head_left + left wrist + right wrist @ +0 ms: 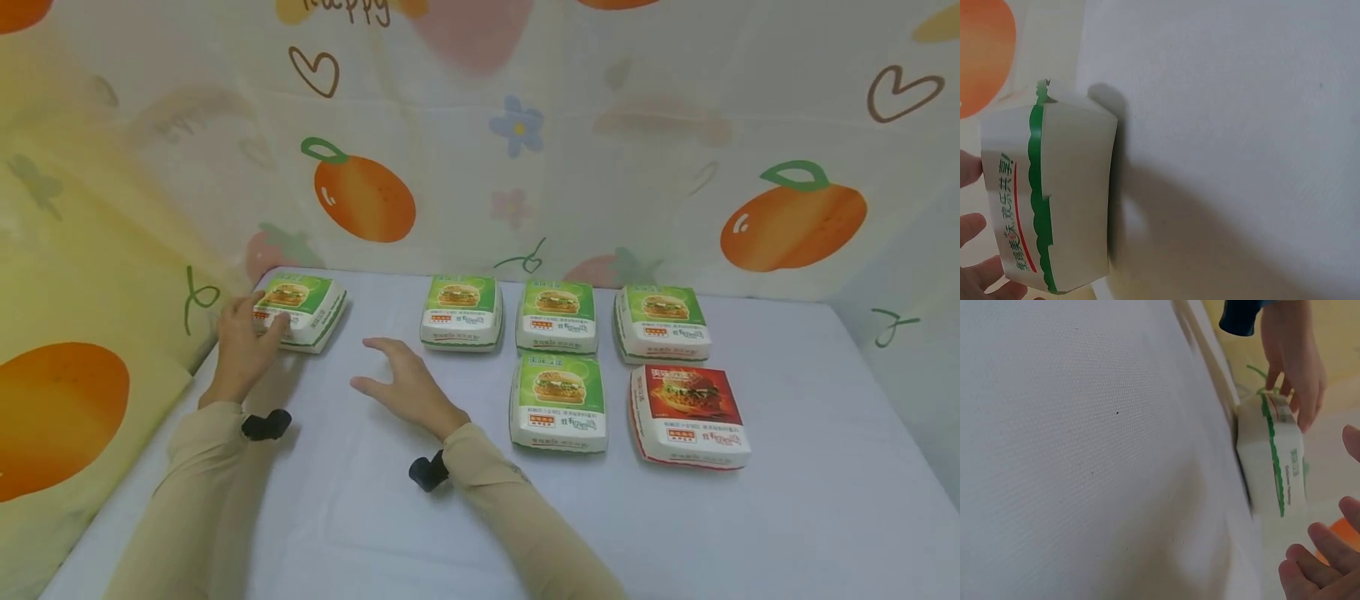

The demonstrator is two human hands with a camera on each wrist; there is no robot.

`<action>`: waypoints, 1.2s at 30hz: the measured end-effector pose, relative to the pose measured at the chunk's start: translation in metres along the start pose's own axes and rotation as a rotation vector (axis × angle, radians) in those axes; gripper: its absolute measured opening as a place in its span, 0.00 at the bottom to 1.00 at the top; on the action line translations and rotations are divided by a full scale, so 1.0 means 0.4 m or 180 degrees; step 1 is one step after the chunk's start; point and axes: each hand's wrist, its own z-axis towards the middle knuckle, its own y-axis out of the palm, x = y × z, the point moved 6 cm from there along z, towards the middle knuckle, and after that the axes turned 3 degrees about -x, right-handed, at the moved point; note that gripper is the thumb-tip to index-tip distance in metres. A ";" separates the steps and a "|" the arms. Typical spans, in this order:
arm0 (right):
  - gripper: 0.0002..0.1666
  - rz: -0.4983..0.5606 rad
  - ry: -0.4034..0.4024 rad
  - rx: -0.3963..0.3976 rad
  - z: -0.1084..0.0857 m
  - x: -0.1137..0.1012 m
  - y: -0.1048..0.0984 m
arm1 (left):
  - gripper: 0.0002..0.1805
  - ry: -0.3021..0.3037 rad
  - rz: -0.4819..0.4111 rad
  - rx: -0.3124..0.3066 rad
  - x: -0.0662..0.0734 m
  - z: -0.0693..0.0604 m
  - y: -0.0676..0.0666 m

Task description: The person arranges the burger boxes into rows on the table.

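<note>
At the far left of the table lies a green-and-white burger box (300,304), printed with a burger picture. My left hand (243,346) grips its near-left part, thumb over the front and fingers along the left side. The left wrist view shows this burger box (1054,194) side-on, with fingertips (972,228) at its edge. My right hand (405,383) is held over the table to the right of that box, thumb and fingers spread, holding nothing. Its fingers (1329,550) appear at the edge of the right wrist view, apart from the box.
Three green burger boxes stand in the back row: one left (461,312), one middle (557,317), one right (662,323). In front are another green box (560,402) and a red burger box (690,417). Behind the white table (810,500) hangs a fruit-printed cloth (465,125).
</note>
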 end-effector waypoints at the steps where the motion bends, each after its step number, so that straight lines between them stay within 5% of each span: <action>1: 0.35 -0.0018 -0.0019 -0.0009 0.003 -0.002 0.002 | 0.35 -0.0034 0.0006 -0.0038 -0.003 0.000 -0.001; 12: 0.35 -0.0160 -0.0090 -0.0056 0.018 -0.016 0.016 | 0.41 -0.0030 0.0087 -0.0518 -0.022 0.001 0.011; 25: 0.37 -0.0142 -0.0044 -0.0155 0.041 -0.020 0.042 | 0.39 0.0291 -0.0094 -0.0565 -0.013 -0.014 0.027; 36: 0.42 0.0051 -0.0037 -0.0207 0.064 -0.020 0.060 | 0.43 0.0143 -0.0033 -0.0656 -0.003 -0.036 0.039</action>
